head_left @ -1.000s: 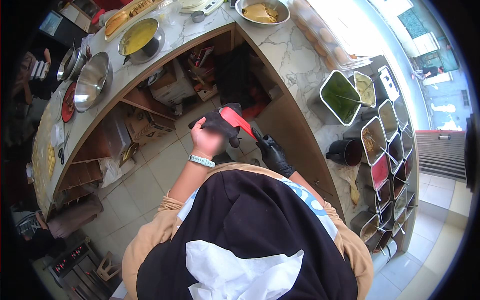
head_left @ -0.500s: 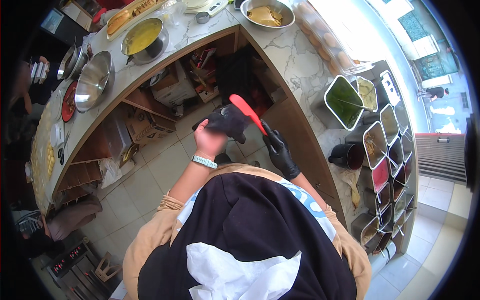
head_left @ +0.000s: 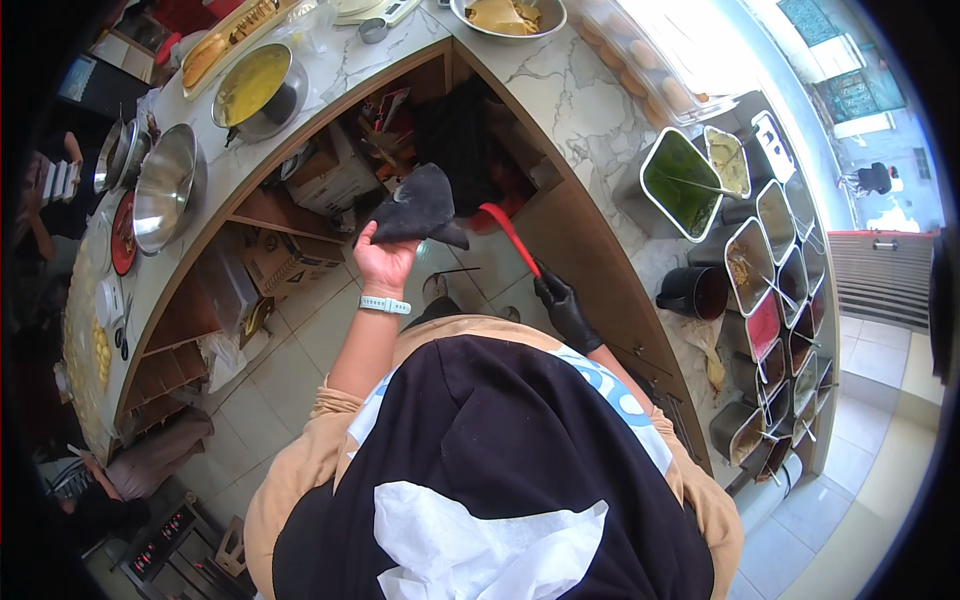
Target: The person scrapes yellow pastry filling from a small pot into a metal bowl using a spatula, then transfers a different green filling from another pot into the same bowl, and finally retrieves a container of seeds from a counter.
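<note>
My left hand, bare and with a pale watch at the wrist, holds up a floppy black cloth-like piece. The palm is turned up beneath it, and the piece drapes past the fingertips. A black glove covers my right hand, which is closed round the handle of a red spatula. Its curved blade reaches up and left, just right of the black piece. In this view the blade tip and the piece's lower corner lie close; I cannot tell whether they touch.
A curved marble-look counter wraps round me, with open shelves below. On its right stand a black mug, a green sauce container and several other metal containers. A yellow-filled pot and a steel bowl sit left. Another person is at the far left.
My left hand has moved left and raised the black piece, which now hangs spread out. The red spatula has turned edge-on and dropped slightly, with my right hand a little to the right.
</note>
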The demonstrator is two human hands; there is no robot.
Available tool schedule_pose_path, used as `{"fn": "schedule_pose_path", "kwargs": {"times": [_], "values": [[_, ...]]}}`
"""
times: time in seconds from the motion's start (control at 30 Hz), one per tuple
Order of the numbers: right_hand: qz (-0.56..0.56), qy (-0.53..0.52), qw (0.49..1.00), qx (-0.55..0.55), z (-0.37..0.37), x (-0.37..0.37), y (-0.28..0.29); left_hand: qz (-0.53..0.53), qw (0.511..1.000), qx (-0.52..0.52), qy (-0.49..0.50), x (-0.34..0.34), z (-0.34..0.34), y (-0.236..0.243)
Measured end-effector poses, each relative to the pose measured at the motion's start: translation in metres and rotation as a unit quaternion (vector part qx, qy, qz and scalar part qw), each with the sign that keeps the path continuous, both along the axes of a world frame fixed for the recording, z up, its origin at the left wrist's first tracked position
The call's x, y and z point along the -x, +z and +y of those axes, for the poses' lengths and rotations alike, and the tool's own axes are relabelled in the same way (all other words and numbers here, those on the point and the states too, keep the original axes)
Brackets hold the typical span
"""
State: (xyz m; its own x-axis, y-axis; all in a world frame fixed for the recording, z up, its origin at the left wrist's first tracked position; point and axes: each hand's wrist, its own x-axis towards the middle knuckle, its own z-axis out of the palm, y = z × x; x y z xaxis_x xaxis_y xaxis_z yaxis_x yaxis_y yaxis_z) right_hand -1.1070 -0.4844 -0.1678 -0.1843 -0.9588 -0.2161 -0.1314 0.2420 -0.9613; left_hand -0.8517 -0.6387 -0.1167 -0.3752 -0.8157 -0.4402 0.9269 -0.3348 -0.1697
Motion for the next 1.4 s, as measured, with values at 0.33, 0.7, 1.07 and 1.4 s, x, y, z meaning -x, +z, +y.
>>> {"fn": "schedule_pose_path", "kwargs": {"times": [0.33,0.7,1.07,1.4], "values": [[-0.303,0.083,0.894,-0.320,-0.042,-0.021,0.100,-0.182,0.980,0.006,-0.076,0.030,0.008,0.019],[-0.022,-0.058,0.968,-0.243,-0.014,-0.005,0.064,-0.178,0.977,0.006,-0.117,0.026,0.009,0.006],[0.364,0.047,0.929,-0.050,0.040,-0.001,0.042,-0.275,0.916,-0.198,-0.214,0.057,0.017,-0.041],[0.214,-0.150,0.965,-0.030,0.058,0.020,0.060,-0.289,0.900,-0.098,-0.312,0.089,0.039,-0.053]]}}
